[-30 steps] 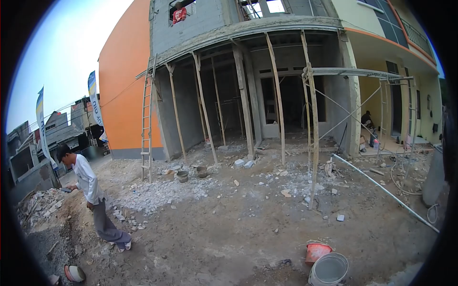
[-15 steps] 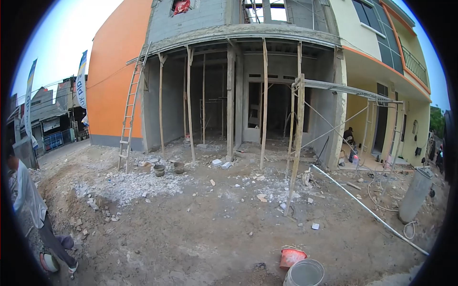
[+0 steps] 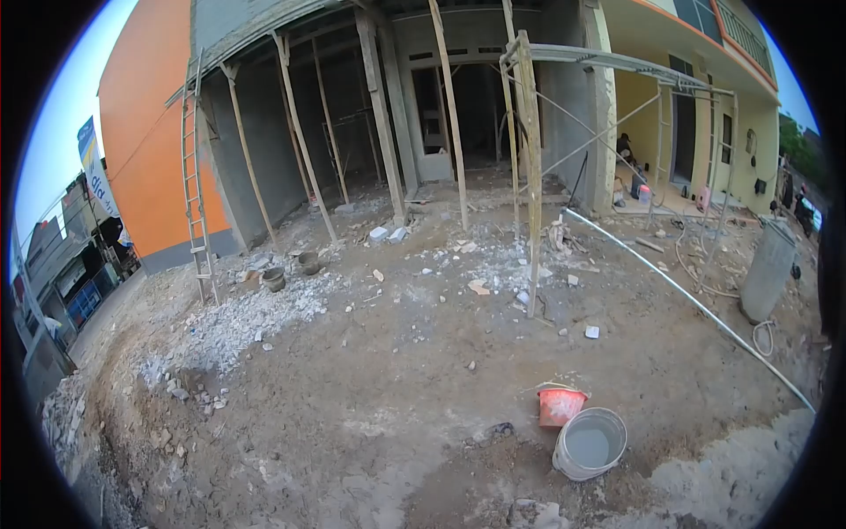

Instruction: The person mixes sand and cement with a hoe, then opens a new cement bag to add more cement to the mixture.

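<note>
Neither of my hands shows in the head view. Nearest to me on the ground, low and right of centre, stands a pale bucket (image 3: 568,458) holding greyish liquid (image 3: 592,443). Touching or just behind it is a red bucket (image 3: 560,407) with whitish smears, tilted a little. Two dark small buckets (image 3: 274,280) sit farther off beside a patch of pale rubble (image 3: 256,322).
A ladder (image 3: 193,189) leans on the unfinished building at left. Wooden props (image 3: 451,115) hold up its front, with scaffolding (image 3: 608,58) at right. A long white pipe (image 3: 696,304) lies near a grey cylinder (image 3: 768,269). A person (image 3: 625,148) sits by the yellow house.
My view has tipped downward and tilted, so both near buckets now appear higher and whole. The person walking at the left edge is out of view.
</note>
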A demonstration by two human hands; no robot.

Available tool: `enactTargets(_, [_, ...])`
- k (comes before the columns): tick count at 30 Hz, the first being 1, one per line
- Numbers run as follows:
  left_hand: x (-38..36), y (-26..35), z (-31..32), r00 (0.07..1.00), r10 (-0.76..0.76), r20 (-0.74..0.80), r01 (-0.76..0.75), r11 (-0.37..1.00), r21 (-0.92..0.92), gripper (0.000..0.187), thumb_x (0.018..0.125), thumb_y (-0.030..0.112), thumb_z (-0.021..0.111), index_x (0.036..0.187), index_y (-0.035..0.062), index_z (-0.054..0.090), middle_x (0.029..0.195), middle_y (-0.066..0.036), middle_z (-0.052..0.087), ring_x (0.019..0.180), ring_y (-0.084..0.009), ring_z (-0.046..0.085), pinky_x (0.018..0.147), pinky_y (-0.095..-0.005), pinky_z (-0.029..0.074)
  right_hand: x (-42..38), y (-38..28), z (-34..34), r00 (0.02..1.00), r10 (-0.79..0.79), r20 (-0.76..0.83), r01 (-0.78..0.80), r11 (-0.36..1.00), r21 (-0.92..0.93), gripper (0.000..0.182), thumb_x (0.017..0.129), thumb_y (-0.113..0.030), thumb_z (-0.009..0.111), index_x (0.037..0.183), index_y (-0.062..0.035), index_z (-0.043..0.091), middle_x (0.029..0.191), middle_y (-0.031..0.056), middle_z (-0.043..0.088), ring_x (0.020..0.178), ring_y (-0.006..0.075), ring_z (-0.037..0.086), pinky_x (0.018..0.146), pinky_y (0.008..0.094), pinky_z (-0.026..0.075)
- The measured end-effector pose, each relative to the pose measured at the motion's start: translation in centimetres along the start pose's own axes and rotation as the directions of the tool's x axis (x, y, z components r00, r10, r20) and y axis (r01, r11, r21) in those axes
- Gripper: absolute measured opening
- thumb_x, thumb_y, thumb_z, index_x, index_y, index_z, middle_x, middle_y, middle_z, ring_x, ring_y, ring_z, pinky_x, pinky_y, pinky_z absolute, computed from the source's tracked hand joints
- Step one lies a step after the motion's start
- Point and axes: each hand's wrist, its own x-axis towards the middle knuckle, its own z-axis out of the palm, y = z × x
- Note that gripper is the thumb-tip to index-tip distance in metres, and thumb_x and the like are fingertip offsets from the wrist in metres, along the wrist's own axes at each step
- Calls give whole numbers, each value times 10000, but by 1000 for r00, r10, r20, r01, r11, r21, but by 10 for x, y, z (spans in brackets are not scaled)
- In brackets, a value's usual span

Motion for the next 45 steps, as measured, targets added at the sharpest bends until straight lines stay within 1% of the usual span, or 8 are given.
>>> enactTargets(3, [-39,-33,48,990,35,139,-44,997,66,806,700,626,445,1337,189,212,1319,-217,276,1191,-435,256,952,-575,202,-18,11,35,994,112,-5,-111,982,-155,460,824,-346,443,923,91,546,868,188,600,778,264,600,727,375,459])
enactTargets(6, [-62,-81,-2,901,-260,347,236,966,110,458,665,485,564,917,105,605,797,-146,606,810,-324,575,683,-417,455,-23,35,77,988,153,-7,-143,905,-401,356,780,-299,543,899,36,577,808,142,608,679,265,609,575,389,504])
enactTargets(13, [-62,-306,-31,884,49,466,-91,994,67,323,633,278,687,823,46,568,730,-171,593,693,-340,581,622,-403,461,-38,45,191,711,263,-652,-243,962,123,468,688,-289,669,905,93,510,832,216,597,789,317,609,667,379,493])
enactTargets(27, [-78,-289,3,749,-436,498,42,782,622,317,649,252,644,876,46,563,788,-173,613,764,-349,591,690,-408,469,-54,96,190,905,363,-222,-81,660,747,221,710,-96,601,751,104,518,597,83,533,471,156,533,410,290,431])
enactTargets(32, [-86,-234,48,775,-357,521,19,838,546,363,644,305,653,927,90,576,745,-154,614,745,-356,592,648,-438,470,-79,80,105,899,257,-355,84,695,714,253,715,-67,577,896,84,485,691,114,532,519,164,545,442,289,451])
enactTargets(38, [5,-68,250,672,98,734,-63,995,-75,322,695,280,642,863,12,584,673,-188,580,635,-354,565,567,-400,438,-33,21,-155,535,-30,-844,441,862,249,190,697,-94,516,785,61,452,536,79,514,439,151,521,393,279,421])
enactTargets(42, [78,71,402,666,396,632,-73,878,-473,290,688,210,647,801,-38,549,572,-125,539,521,-213,538,498,-354,424,48,-7,-337,240,-298,-924,320,923,-215,283,728,-173,560,707,100,488,541,132,552,473,203,571,433,321,464])
enactTargets(45, [96,123,451,579,339,741,72,884,-461,235,678,155,618,764,-47,533,541,-70,526,433,-130,500,406,-290,395,112,-1,-426,365,-222,-904,-72,962,-265,287,702,-266,551,684,14,616,660,118,618,596,213,614,567,343,491])
